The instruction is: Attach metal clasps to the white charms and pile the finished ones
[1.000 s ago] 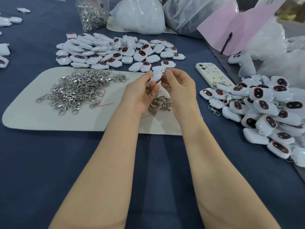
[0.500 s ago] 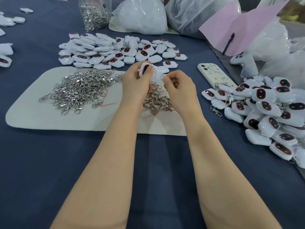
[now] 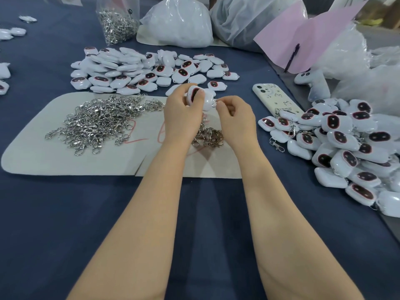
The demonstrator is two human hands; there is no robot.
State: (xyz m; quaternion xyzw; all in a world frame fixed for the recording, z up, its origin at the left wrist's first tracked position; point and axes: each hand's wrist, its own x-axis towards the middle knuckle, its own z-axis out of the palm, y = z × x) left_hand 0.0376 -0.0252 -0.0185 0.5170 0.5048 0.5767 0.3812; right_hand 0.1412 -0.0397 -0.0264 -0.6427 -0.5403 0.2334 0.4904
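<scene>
My left hand grips a white charm with a dark red-rimmed face, held on edge above the beige mat. My right hand pinches a small metal clasp at the charm's right edge; the clasp is mostly hidden by my fingers. A big heap of loose clasps lies on the mat to the left, and a small cluster of clasps lies under my hands. Bare charms are spread behind the mat. Charms with clasps are piled at the right.
A white phone lies face down between the mat and the right pile. At the back stand a clear bag of clasps, white plastic bags, a pink paper sheet and a white plush toy. A few charms lie far left.
My left hand turned the charm onto its edge so its dark face shows. My right hand drew slightly apart, then came back to the charm's right edge with the clasp.
</scene>
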